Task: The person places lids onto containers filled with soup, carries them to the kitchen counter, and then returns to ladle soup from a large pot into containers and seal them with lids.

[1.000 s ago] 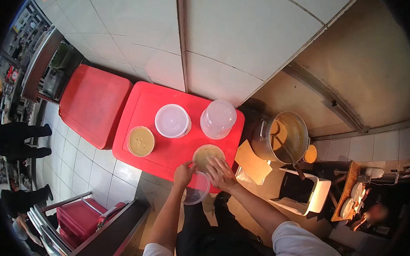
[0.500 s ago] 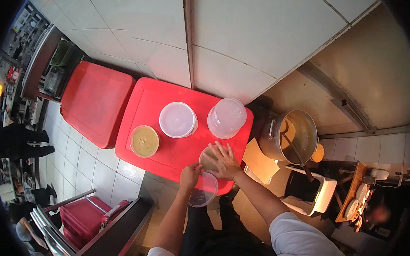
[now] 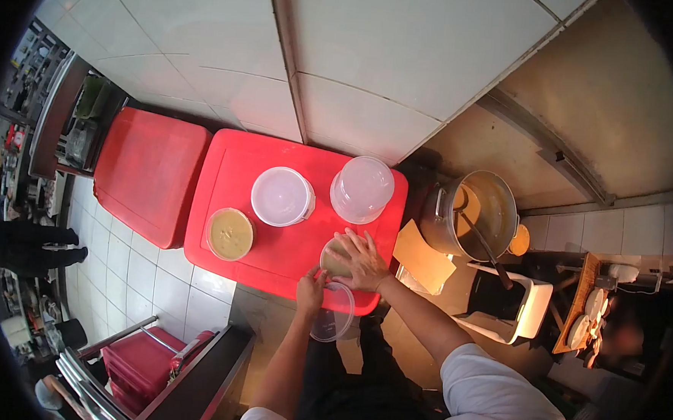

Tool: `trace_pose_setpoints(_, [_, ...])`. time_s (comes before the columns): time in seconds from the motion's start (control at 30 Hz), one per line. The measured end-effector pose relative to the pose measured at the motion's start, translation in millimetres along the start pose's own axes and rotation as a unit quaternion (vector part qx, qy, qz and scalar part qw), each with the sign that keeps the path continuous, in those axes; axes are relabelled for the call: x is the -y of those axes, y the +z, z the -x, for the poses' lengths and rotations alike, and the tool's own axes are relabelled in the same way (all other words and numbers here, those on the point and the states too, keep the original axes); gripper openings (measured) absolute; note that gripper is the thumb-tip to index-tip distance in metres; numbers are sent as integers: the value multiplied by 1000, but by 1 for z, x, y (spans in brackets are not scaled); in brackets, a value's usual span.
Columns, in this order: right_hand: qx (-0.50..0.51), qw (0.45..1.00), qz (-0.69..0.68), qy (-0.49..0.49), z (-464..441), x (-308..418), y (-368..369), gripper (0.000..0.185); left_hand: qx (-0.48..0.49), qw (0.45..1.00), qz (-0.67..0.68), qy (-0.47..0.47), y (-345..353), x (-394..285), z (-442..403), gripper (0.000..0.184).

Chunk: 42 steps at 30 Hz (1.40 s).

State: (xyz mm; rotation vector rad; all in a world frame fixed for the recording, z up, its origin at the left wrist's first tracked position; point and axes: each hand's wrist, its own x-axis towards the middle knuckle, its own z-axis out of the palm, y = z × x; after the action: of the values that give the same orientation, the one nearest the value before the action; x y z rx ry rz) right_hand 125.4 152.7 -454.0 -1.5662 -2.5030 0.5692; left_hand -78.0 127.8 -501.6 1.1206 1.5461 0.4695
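My right hand (image 3: 366, 263) lies with spread fingers over the top of a round tub (image 3: 334, 259) with brownish contents, hiding much of it. At the tub's near left edge, my left hand (image 3: 311, 288) has its fingers closed. A clear round plastic lid (image 3: 333, 320) sits against this hand, apparently gripped by it, and juts past the red table's edge. To the left stands an uncovered tub of yellowish-brown soup (image 3: 230, 234). Behind it is a white-looking tub with a lid (image 3: 282, 196). Stacked clear tubs (image 3: 362, 188) stand beyond my right hand.
The red surface (image 3: 273, 256) borders another red lid-like top (image 3: 152, 174). On the right are a large metal pot (image 3: 442, 223) with a ladle (image 3: 487, 248), cardboard (image 3: 424, 259) and a white bin (image 3: 533, 310). A metal-edged counter (image 3: 206, 378) stands at lower left. A tiled wall rises behind.
The view has shifted slightly. My right hand remains spread over the tub, and my left hand stays at its edge with the clear lid.
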Motion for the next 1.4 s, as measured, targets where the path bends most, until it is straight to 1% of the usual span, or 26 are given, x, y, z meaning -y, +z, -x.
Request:
trace_pose_setpoints(0.07, [-25,999,-35,18,3,-2,-2,83,19,1000,15,-6,2,-2,10,42])
trace_pose_setpoints(0.1, [-36,998,-31,51,8,-4,-1,83,28,999,24,-10,4,-5,15,44])
trace_pose_setpoints(0.17, [-59,991,-22,117,22,-8,5,83,39,996,77,-19,19,21,15,45])
trace_pose_setpoints(0.2, [-73,989,-26,129,26,-8,11,83,44,993,103,-24,22,22,15,45])
trace_pose_setpoints(0.3, [-103,982,-38,154,35,-11,25,82,54,991,123,-10,22,21,15,43])
trace_pose_setpoints(0.4, [-110,981,-46,153,35,-10,30,82,54,998,40,-18,17,6,16,39])
trace_pose_setpoints(0.5, [-107,983,-31,148,35,-12,28,83,55,997,53,17,16,4,16,42])
trace_pose_setpoints(0.57, [-99,984,-25,148,34,-10,27,83,37,999,-11,-12,12,-5,26,38])
trace_pose_setpoints(0.6, [-118,979,-18,166,34,-7,22,83,24,998,-44,-26,7,-11,31,37])
trace_pose_setpoints(0.67, [-159,969,-11,190,32,7,10,82,-29,997,-50,-57,-7,0,38,36])
trace_pose_setpoints(0.7, [-196,959,-50,199,30,20,10,79,-61,994,-51,-73,-18,9,38,38])
trace_pose_setpoints(0.77, [-257,933,-130,217,39,57,15,72,-192,978,26,-79,-38,30,40,40])
trace_pose_setpoints(0.8, [-208,909,-267,241,34,87,1,65,-252,962,64,-81,-48,36,40,42])
trace_pose_setpoints(0.83, [-152,866,-396,263,24,119,-11,58,-290,953,48,-72,-61,33,41,43])
trace_pose_setpoints(0.87, [-157,839,-466,234,14,142,-9,44,-327,942,34,-63,-78,20,42,44])
trace_pose_setpoints(0.9, [-155,840,-470,223,0,151,2,41,-363,930,22,-53,-93,9,41,44])
trace_pose_setpoints(0.93, [-153,841,-474,211,-18,156,16,38,-371,927,13,-49,-108,2,36,40])
trace_pose_setpoints(0.97, [-152,842,-478,199,-34,164,30,37,-378,925,34,-33,-121,-5,31,37])
trace_pose_setpoints(1.0, [-169,837,-475,215,-63,171,25,32,-383,922,53,-17,-135,-12,26,34])
trace_pose_setpoints(1.03, [-188,859,-432,200,-91,174,25,31,-387,919,71,-2,-147,-16,19,32])
trace_pose_setpoints(1.1, [-225,896,-341,172,-145,173,32,29,-411,901,101,97,-167,-13,-1,26])
trace_pose_setpoints(1.13, [-232,914,-304,139,-170,169,37,28,-422,887,115,146,-177,-9,-13,25])
trace_pose_setpoints(1.2, [-242,940,-228,74,-214,164,49,27,-433,884,136,111,-196,3,-37,23])
trace_pose_setpoints(1.23, [-250,943,-214,59,-233,163,54,26,-437,883,146,93,-206,5,-47,22])
trace_pose_setpoints(1.3, [-265,946,-184,30,-264,162,64,26,-484,869,68,72,-219,0,-67,20])
trace_pose_setpoints(1.4, [-264,947,-179,44,-290,158,79,26,-522,851,-38,40,-232,-13,-88,16])
